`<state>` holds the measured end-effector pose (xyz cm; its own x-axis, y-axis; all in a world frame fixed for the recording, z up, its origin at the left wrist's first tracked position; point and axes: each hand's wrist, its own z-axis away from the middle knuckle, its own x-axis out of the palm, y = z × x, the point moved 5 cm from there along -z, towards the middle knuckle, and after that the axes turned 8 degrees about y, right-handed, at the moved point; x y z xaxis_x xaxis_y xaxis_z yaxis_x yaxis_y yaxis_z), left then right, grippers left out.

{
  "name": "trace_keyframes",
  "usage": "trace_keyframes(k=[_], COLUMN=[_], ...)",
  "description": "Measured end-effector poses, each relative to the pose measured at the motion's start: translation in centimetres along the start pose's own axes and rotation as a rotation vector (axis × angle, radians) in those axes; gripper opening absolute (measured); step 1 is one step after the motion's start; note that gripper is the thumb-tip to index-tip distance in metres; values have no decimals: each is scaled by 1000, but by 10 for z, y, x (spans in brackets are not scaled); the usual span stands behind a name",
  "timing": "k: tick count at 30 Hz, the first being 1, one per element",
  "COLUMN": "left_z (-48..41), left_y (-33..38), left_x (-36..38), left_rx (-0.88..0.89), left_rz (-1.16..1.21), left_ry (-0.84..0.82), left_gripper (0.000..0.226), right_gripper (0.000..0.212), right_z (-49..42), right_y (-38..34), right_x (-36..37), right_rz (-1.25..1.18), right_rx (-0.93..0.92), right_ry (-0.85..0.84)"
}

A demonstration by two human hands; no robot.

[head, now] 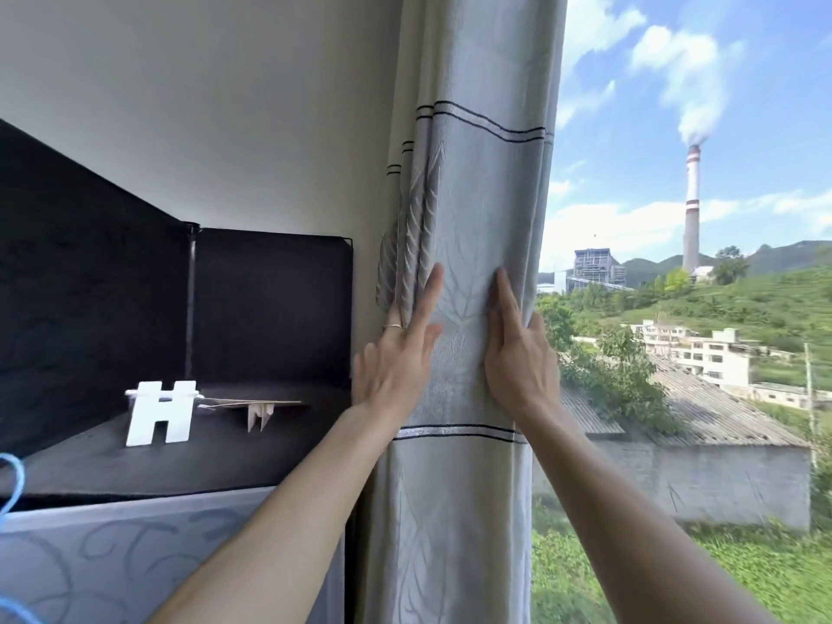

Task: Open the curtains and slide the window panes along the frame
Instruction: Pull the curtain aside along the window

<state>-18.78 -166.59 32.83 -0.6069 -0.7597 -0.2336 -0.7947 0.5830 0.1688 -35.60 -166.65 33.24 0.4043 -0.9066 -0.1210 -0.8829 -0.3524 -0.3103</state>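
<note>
A pale grey curtain [468,182] with dark stripes hangs bunched in folds at the left edge of the window. My left hand [396,353] lies flat against its left folds, fingers spread, a ring on one finger. My right hand [517,349] presses the curtain's right edge, with the thumb around the edge's far side. To the right the window glass [698,308] is uncovered and shows sky, a chimney and buildings. No window frame rail is in view.
A black fabric cabinet top [135,461] stands left of the curtain, with a white H-shaped piece [160,412] and a small wooden stand [259,409] on it. White wall [225,105] rises behind. A blue cord [13,479] shows at the far left edge.
</note>
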Motion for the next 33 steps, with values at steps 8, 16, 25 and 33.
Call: trace_keyframes(k=[8,16,25,33], left_z=[-49,-93,-140,-163], left_y=[-64,-117,-157,-195], left_x=[76,162,233,279], left_rx=[-171,-205,-232,-245], left_rz=[-73,117,166,150], left_ry=[-218,-252,-336,-336], left_gripper=[64,74,78,78], right_gripper=[55,62,60,60], right_z=[-26,-70,-114,-128], right_y=[32,77,113,132], right_x=[79,178,256,313], right_rz=[13,-89,-128,-222], right_rx=[80,75,113,157], right_ry=[-93,-88,-150,-168])
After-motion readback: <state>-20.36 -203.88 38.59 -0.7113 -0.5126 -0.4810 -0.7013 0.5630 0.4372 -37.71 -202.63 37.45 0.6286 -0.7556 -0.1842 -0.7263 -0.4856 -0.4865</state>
